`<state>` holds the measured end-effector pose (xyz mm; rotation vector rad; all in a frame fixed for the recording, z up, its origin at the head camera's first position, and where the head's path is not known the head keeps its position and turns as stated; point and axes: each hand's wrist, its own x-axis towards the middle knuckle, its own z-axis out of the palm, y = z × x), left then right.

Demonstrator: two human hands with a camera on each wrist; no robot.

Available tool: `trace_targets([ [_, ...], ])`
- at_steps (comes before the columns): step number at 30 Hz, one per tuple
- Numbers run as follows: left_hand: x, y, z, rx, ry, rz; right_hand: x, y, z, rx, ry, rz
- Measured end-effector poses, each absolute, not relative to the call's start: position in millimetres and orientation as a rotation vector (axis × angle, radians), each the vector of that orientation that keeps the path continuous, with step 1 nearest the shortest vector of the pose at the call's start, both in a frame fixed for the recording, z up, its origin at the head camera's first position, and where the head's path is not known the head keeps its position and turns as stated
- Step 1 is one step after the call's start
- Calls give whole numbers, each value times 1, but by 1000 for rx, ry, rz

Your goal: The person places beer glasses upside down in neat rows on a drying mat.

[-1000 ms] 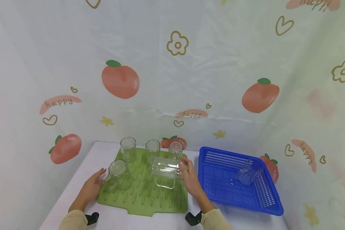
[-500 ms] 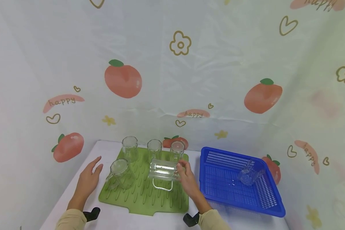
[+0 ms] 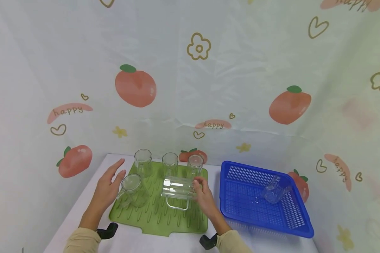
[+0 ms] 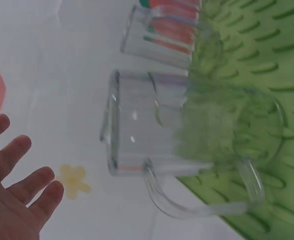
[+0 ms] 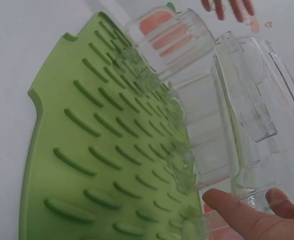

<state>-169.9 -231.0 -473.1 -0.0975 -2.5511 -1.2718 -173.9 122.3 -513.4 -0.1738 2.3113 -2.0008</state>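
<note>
My right hand (image 3: 206, 199) grips one end of a clear glass mug (image 3: 177, 187), which lies sideways above a green ribbed mat (image 3: 164, 225). The mug's handle points towards me. In the right wrist view, fingertips (image 5: 222, 202) press against the lower end of that mug (image 5: 259, 167). My left hand (image 3: 106, 188) is raised with spread fingers, holding nothing, just left of another glass mug (image 3: 133, 191) standing on the mat. That standing mug (image 4: 147, 122) fills the middle of the left wrist view, apart from the fingers (image 4: 17, 150).
Along the mat's back edge stand three glass mugs: left (image 3: 143, 163), middle (image 3: 170, 163) and right (image 3: 195, 163). To the right is a blue perforated basket (image 3: 240, 225) with a glass mug (image 3: 273, 189) lying in it. A printed curtain (image 3: 190, 88) hangs behind the white table (image 3: 123, 242).
My left hand has left the standing mug's handle, then risen forward and to the right with fingers spread. The held mug has shifted slightly left and down with my right hand.
</note>
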Motion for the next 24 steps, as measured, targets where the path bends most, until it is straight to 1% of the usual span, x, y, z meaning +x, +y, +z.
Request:
trace_targets([
  [5,-167,-212,-462,-244,-2528,-1315,-175,117,-513,-181,2270,-2025],
  [9,-168,-195,-460,-353,-2522,-1342,-176,111,-512,-196,2237,-2030],
  [16,-169,-166,-467,-534,-2540,-1396,-176,101,-511,-246,2197,-2062],
  [24,-166,-145,-479,-648,-2594,-1484,-172,98,-513,-255,2160,-2066],
])
